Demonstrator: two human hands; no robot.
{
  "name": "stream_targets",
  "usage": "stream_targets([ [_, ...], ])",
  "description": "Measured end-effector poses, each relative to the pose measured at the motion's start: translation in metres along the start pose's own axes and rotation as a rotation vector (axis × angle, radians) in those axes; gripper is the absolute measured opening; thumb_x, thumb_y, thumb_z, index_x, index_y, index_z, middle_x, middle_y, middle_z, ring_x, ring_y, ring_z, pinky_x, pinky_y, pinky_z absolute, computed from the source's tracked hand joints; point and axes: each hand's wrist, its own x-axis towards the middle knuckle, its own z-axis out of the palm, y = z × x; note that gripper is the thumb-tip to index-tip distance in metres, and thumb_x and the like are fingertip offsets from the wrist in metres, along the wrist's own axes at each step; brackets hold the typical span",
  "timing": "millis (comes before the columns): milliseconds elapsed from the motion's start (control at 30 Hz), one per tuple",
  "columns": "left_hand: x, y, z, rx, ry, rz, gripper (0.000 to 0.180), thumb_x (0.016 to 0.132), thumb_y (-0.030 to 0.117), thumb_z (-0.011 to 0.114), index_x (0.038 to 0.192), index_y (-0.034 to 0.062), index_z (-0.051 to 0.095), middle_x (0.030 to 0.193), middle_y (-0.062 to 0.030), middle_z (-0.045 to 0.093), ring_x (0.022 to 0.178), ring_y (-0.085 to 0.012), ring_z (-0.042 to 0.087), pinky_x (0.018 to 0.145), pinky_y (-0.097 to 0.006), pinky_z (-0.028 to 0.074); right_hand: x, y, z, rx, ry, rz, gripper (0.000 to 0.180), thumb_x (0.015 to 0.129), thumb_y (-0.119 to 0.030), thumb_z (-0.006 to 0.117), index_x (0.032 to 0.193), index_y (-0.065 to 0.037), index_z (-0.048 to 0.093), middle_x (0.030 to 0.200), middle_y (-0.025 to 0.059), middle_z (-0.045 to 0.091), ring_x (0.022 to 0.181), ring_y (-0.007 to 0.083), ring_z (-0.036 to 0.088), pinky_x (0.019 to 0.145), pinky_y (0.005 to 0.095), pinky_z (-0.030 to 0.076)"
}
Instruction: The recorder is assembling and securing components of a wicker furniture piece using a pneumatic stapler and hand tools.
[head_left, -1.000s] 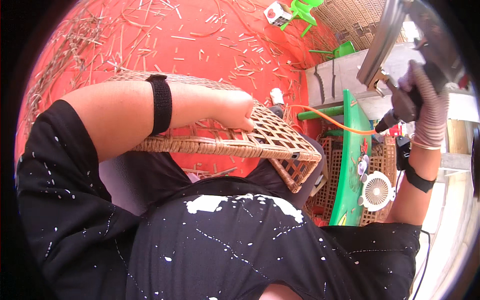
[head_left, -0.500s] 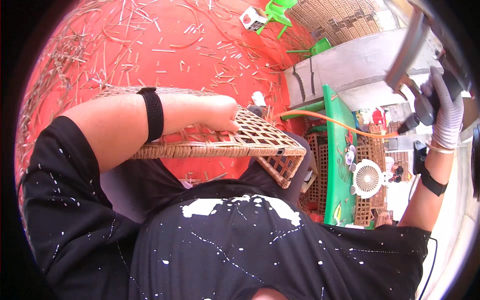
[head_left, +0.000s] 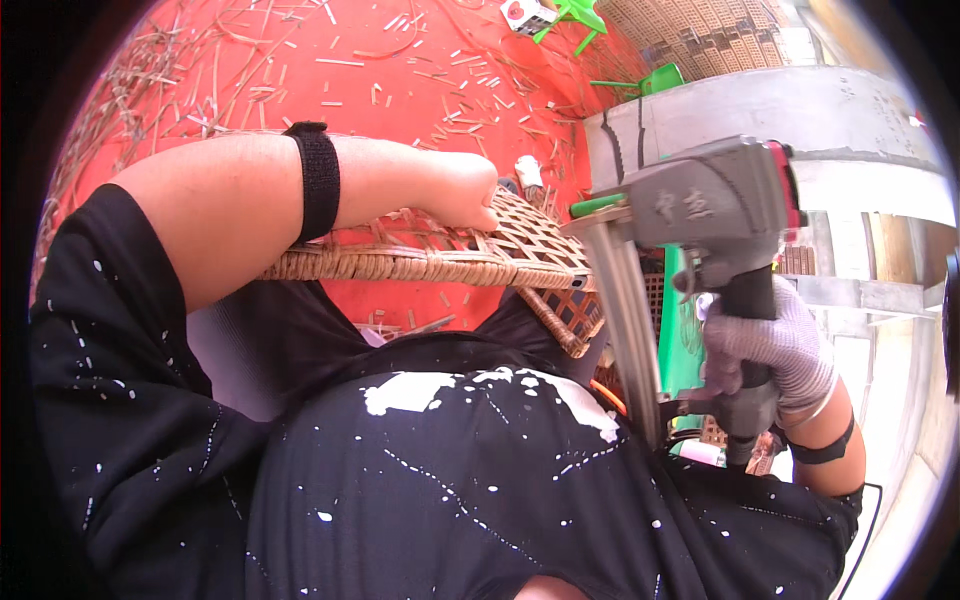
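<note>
A gloved right hand (head_left: 785,345), mine, is wrapped round the black handle of a grey pneumatic nail gun (head_left: 705,200). The tool's long metal magazine slants down beside my torso, and its nose is close to the right corner of a woven rattan piece (head_left: 400,262). That piece lies across my lap, with an open lattice top, a thick wrapped edge and a short side panel (head_left: 570,312) hanging below. Bare, my left hand (head_left: 468,192) bends over the lattice and grips it, thumb on the near side; most of its fingers are hidden.
Cut strips (head_left: 465,75) litter the red floor (head_left: 400,40), with tangled cane at the far left. A green table (head_left: 683,340) stands right, partly behind the nail gun. Beyond are a grey low wall (head_left: 740,115), a green chair (head_left: 660,80) and stacked woven panels (head_left: 690,35).
My right hand has brought the nail gun down and left, from the upper right to beside the rattan piece's corner. My left hand keeps its place on the lattice. The view has shifted slightly.
</note>
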Motion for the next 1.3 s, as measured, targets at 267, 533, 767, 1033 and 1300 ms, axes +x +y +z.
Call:
stream_targets([
  [267,-0.009,-0.001,0.0,0.006,0.032,0.009,0.032,0.076,0.031,0.06,0.067,0.0003,0.066,0.058,-0.0158,0.06,0.054,-0.0291,0.059,0.057,-0.042,0.047,0.021,-0.015,0.01,0.002,-0.219,0.122,0.019,0.073,-0.011,0.071,0.081,0.001,0.059,0.059,0.0072,0.055,0.05,0.0155,0.056,0.051,0.0304,0.052],
  [533,-0.007,0.0,-0.001,-0.017,0.034,0.019,0.033,0.074,0.03,0.06,0.065,-0.0018,0.065,0.058,-0.019,0.058,0.054,-0.0326,0.058,0.057,-0.044,0.047,0.036,-0.023,0.014,-0.013,-0.299,0.173,0.028,0.073,-0.012,0.067,0.092,0.005,0.057,0.054,0.0081,0.052,0.044,0.0174,0.053,0.045,0.0312,0.046],
  [767,-0.005,-0.005,0.003,-0.071,0.063,0.067,0.032,0.073,0.03,0.061,0.066,-0.0015,0.065,0.059,-0.0194,0.058,0.055,-0.0331,0.058,0.057,-0.044,0.047,0.038,-0.041,0.016,-0.07,-0.349,0.218,0.021,0.075,-0.016,0.072,0.08,0.0,0.059,0.06,0.0072,0.057,0.05,0.0158,0.058,0.048,0.0307,0.051],
  [1033,0.013,-0.022,0.019,-0.08,0.137,0.137,0.032,0.075,0.03,0.061,0.066,-0.0003,0.066,0.058,-0.0167,0.06,0.055,-0.0305,0.06,0.058,-0.043,0.048,0.042,-0.047,0.016,-0.094,-0.374,0.257,0.023,0.074,-0.02,0.075,0.073,-0.002,0.059,0.058,0.008,0.057,0.049,0.0173,0.058,0.048,0.0308,0.05],
  [1300,0.031,-0.037,0.034,-0.13,0.161,0.174,0.032,0.076,0.029,0.061,0.062,-0.0002,0.064,0.055,-0.0154,0.059,0.054,-0.029,0.06,0.056,-0.042,0.048,0.041,-0.048,0.027,-0.124,-0.325,0.293,0.021,0.073,-0.017,0.072,0.076,-0.002,0.058,0.058,0.0076,0.055,0.048,0.0176,0.057,0.048,0.0312,0.049],
])
